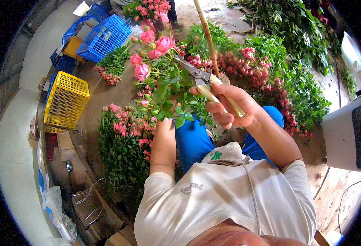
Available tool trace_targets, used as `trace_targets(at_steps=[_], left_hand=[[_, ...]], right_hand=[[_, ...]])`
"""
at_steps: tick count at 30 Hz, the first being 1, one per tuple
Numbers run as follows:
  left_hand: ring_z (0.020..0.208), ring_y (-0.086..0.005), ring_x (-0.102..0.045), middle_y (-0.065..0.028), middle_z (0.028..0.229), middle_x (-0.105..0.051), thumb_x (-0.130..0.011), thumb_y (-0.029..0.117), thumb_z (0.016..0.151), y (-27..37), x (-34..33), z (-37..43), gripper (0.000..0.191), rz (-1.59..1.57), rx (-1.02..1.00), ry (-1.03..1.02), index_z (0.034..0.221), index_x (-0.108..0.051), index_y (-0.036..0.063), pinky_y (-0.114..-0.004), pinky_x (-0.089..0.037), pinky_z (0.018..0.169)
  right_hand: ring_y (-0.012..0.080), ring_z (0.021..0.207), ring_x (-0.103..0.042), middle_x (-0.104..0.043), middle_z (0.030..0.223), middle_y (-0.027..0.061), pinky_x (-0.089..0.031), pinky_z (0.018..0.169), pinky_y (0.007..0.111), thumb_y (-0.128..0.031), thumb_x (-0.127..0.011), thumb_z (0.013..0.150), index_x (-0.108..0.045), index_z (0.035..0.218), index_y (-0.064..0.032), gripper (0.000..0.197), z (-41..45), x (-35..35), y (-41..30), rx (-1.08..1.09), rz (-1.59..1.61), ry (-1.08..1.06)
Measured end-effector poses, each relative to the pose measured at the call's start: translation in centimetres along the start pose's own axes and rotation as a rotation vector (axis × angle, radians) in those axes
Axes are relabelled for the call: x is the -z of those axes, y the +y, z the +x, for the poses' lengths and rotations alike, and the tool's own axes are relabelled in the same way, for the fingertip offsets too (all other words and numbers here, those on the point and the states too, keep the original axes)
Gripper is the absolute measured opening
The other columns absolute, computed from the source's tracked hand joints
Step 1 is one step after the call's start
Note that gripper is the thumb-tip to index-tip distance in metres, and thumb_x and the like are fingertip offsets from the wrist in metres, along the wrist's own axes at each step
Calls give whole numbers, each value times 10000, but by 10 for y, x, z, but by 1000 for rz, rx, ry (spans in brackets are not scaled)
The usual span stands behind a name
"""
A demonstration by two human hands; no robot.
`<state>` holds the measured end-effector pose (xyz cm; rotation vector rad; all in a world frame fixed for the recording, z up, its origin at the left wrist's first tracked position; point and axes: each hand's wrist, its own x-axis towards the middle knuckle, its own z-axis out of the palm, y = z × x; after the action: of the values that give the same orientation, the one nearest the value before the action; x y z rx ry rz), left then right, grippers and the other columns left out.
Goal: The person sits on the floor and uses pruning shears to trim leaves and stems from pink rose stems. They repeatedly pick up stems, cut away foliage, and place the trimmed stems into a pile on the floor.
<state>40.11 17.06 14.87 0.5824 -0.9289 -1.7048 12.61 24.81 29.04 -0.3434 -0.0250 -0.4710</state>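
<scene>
My right hand is closed round the pale handles of pruning shears. Their metal blades point up and left, into the leaves beside pink roses. My left hand, mostly hidden behind leaves, is round the stems of a bunch of pink roses; its fingers barely show. The blooms stand at the upper left of the bunch. Beneath my left forearm lies a big pile of pink roses. More bunches of roses lie beyond and to the right of my knees.
A yellow crate and a blue crate stand at the left. A wooden pole rises in front of my hands. Cut foliage is heaped at the upper right. Cardboard boxes lie lower left; a grey-white container stands right.
</scene>
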Motion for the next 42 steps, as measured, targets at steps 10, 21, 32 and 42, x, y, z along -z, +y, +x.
trace_targets(at_steps=[10,21,32,42], left_hand=[[683,-158,-480,-66,829,-561,-641,320,779,-1,-1,5,332,-13,-23,0,940,-566,39,-292,-390,628],[672,-156,-476,-65,821,-560,-644,332,776,0,-2,9,341,-21,-25,-15,934,-567,40,-289,-385,618],[660,-153,-472,-64,813,-559,-647,344,774,0,-1,3,349,-25,-11,-31,928,-568,41,-286,-381,609],[650,-150,-468,-63,805,-558,-651,355,771,0,-5,11,357,-41,-13,-55,922,-570,41,-283,-377,600]], right_hand=[[160,430,-522,-494,631,31,-496,407,294,-376,-363,941,-336,1332,-50,509,-12,-12,5,31,-166,100],[159,447,-543,-520,635,38,-495,415,287,-372,-365,946,-397,1287,-37,479,-6,-14,1,-30,-154,113],[233,484,-597,-587,716,111,-544,477,356,-330,-398,938,-462,1169,11,417,6,-16,17,-48,-166,63],[107,358,-426,-455,548,7,-382,325,237,-324,-411,943,-485,1188,-15,401,4,-20,9,-33,-291,208]])
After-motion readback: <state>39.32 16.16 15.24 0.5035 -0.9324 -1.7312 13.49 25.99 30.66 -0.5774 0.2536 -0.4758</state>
